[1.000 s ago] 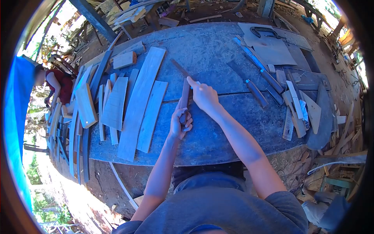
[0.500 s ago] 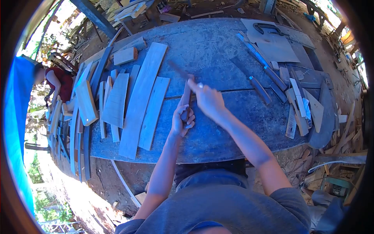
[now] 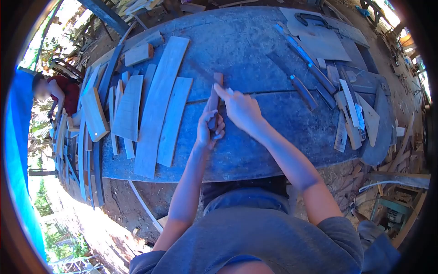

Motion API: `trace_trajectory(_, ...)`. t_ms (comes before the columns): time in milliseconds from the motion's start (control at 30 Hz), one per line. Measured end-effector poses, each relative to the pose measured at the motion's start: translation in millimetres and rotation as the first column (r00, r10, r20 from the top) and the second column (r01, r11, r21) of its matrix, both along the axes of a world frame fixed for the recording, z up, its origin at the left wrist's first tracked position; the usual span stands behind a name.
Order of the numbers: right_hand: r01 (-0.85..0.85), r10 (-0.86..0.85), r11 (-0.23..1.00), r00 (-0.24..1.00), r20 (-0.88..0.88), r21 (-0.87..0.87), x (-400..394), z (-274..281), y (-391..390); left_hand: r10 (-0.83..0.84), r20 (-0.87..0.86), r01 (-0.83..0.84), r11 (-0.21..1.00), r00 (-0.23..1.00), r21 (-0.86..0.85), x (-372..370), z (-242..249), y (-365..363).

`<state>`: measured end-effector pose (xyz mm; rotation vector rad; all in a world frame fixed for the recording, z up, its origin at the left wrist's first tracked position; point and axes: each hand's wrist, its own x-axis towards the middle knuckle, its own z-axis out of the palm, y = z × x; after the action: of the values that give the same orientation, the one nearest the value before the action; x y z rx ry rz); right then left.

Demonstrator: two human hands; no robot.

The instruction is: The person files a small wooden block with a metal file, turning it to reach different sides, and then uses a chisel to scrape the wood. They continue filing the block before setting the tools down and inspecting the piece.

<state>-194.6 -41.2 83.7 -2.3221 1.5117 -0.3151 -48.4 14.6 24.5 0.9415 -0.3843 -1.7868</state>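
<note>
Right hand point(image 3: 244, 108), closed on a blurry tool point(image 3: 204, 73), slid down the stick point(image 3: 218, 79) the left hand point(image 3: 205, 130) clutched. Boards point(image 3: 162, 107) lay at the table's point(image 3: 228, 41) 9 o'clock, dirt point(image 3: 119, 201) at 7.

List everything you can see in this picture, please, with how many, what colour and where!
Workbench: one, bluish, middle
Brown wooden piece: one, reddish brown, in left hand
Thin strip: one, dark, blurred, at right hand
Boards: several, pale, bench's left side
Bladed tools: two, dark handles, bench's right side
Flat sheet: one, greyish, upper right
C-clamp: one, dark, on flat sheet
Wooden triangle: one, pale, right end
Tarp: one, blue, far left
Person: one, red top, left
Scrap wood: too many to count, brownish, ground around
Left hand: one, holding brown piece
Right hand: one, near brown piece's top
</note>
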Motion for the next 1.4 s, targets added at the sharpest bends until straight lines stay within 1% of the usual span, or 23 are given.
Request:
trace_trajectory(33, 0.026, -0.018, 0.997, 0.993, 0.117, -0.068, 1, -2, -13, 0.014, 0.019, -0.014, 1.0, 1.0, 0.004, 0, 0, -1)
trace_trajectory(200, 0.058, -0.041, 0.992, 0.988, 0.15, -0.112, 13, -9, -29, -0.013, 0.067, 0.02, 0.995, 0.998, -0.098, -2, 16, -2)
trace_trajectory(267, 0.031, -0.032, 0.999, 0.997, 0.066, 0.015, 2, 1, 1, -0.008, 0.071, 0.016, 0.994, 0.997, -0.104, 0, 16, -3)
trace_trajectory(300, 0.03, -0.032, 0.999, 0.998, 0.059, 0.024, 0, -3, 1, -0.012, 0.074, 0.02, 0.994, 0.997, -0.105, -2, 13, -2)
trace_trajectory(367, 0.025, -0.005, 0.996, 0.976, 0.218, -0.089, -5, -15, -3, 0.003, 0.087, 0.001, 0.999, 0.996, -0.05, -3, 8, -3)
trace_trajectory(433, 0.051, -0.043, 0.998, 0.981, 0.189, -0.039, 1, -9, -19, 0.01, 0.118, -0.007, 1.0, 0.993, -0.021, -3, 8, -4)
trace_trajectory(500, 0.055, -0.051, 0.998, 0.979, 0.198, -0.013, 9, -7, -26, 0.036, 0.008, -0.036, 0.999, 0.999, -0.02, -1, 11, -8)
trace_trajectory(600, 0.047, -0.04, 0.998, 0.977, 0.211, -0.028, 1, -10, -2, 0.013, 0.068, -0.007, 0.995, 0.998, -0.095, -4, 13, -7)
trace_trajectory(767, 0.057, -0.049, 0.998, 0.966, 0.255, -0.023, -1, -9, -15, 0.033, 0.083, -0.032, 0.999, 0.996, -0.013, -4, 5, -3)
trace_trajectory(833, 0.065, -0.045, 0.995, 0.964, 0.261, -0.07, 11, -20, -28, 0.047, 0.002, -0.047, 0.999, 0.999, -0.017, -1, 10, -9)
trace_trajectory(867, 0.064, -0.023, 0.988, 0.959, 0.284, -0.137, 11, -29, -28, 0.047, 0.004, -0.047, 0.999, 0.999, -0.024, -2, 11, -9)
trace_trajectory(900, 0.064, -0.02, 0.988, 0.958, 0.285, -0.144, 7, -24, -20, 0.045, 0.029, -0.044, 0.998, 0.999, -0.041, -5, 13, -7)
trace_trajectory(933, 0.042, -0.021, 0.995, 0.976, 0.219, -0.091, 3, -14, -5, 0.047, 0.056, -0.044, 0.998, 0.997, -0.055, -5, 15, -7)
trace_trajectory(1000, 0.0, 0.003, 1.0, 0.991, 0.136, -0.023, 0, -7, 20, 0.029, 0.033, -0.027, 0.999, 0.999, -0.039, 0, 13, -7)
trace_trajectory(1033, -0.001, 0.002, 1.0, 0.992, 0.128, -0.008, -1, -10, 17, 0.008, 0.005, -0.008, 1.0, 1.0, -0.026, 0, 10, -6)
trace_trajectory(1100, 0.022, -0.003, 0.996, 0.974, 0.228, -0.083, 0, -13, -3, 0.042, 0.054, -0.042, 0.999, 0.998, 0.008, -3, 6, -4)
trace_trajectory(1133, 0.037, -0.031, 0.999, 0.977, 0.211, -0.026, 5, -7, -13, 0.045, 0.028, -0.045, 0.999, 0.999, 0.0, -4, 8, -5)
trace_trajectory(1167, 0.041, -0.032, 0.999, 0.976, 0.217, -0.035, 10, -9, -15, 0.05, 0.004, -0.05, 0.999, 0.999, -0.016, -2, 11, -9)
trace_trajectory(1233, 0.081, -0.049, 0.985, 0.978, 0.202, -0.15, 19, -11, -15, 0.062, 0.023, -0.061, 0.997, 0.998, -0.048, -4, 14, -10)
trace_trajectory(1267, 0.08, -0.047, 0.985, 0.978, 0.205, -0.155, 16, -15, -8, 0.043, 0.037, -0.04, 0.997, 0.998, -0.062, -4, 15, -9)
trace_trajectory(1333, 0.035, -0.034, 0.999, 0.995, 0.091, -0.005, 5, -7, 16, 0.045, 0.024, -0.043, 0.996, 0.999, -0.077, -3, 16, -7)
trace_trajectory(1367, 0.037, -0.037, 0.999, 0.996, 0.086, 0.005, 4, -7, 17, 0.042, 0.02, -0.041, 0.997, 0.999, -0.067, -1, 13, -7)
trace_trajectory(1400, 0.025, -0.02, 0.999, 0.994, 0.107, -0.046, 1, -7, 15, 0.029, 0.029, -0.028, 0.999, 0.999, -0.036, 1, 7, -9)
